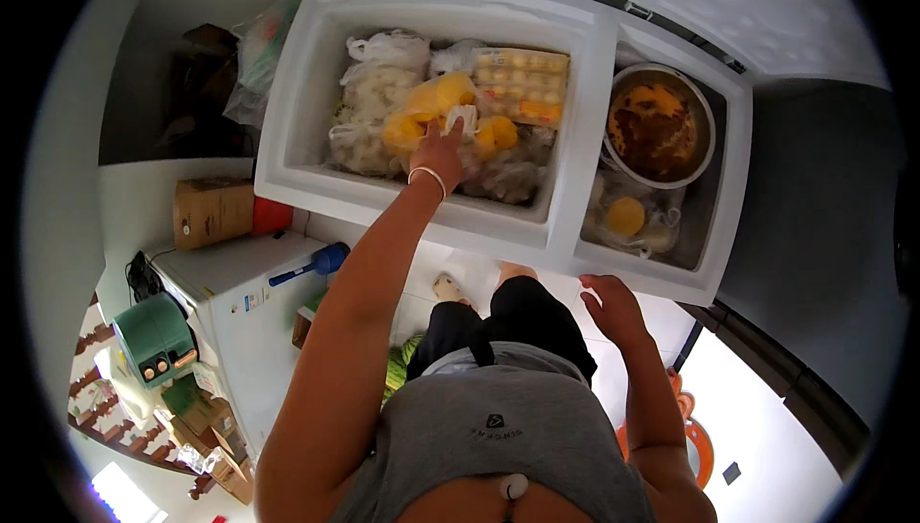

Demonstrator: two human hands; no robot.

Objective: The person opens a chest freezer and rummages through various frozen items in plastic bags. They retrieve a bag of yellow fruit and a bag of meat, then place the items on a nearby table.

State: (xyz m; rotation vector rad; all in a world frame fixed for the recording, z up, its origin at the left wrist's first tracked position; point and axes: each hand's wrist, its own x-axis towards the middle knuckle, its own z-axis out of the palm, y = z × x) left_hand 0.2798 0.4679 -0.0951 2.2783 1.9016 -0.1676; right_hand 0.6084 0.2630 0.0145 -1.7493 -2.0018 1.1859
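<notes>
A white chest freezer [575,154] stands open before me. My left hand [439,152] reaches into its large left compartment and grips the knotted top of a clear bag of yellow pieces [426,106]. White frozen bags [376,92] lie to the left of it, and a packet of pale round pieces [522,82] lies at the back right. My right hand [611,306] hovers with fingers apart near the freezer's front edge, holding nothing. In the right compartment sit a metal pot of brown-orange food [659,125] and a bag with a yellow lump [628,218].
A white appliance [240,303] stands at my left with a blue-handled tool [316,262] on it and a green cooker [153,336] beside it. A cardboard box [213,212] sits by the wall. The raised freezer lid [747,6] is behind. An orange item [690,437] lies on the floor.
</notes>
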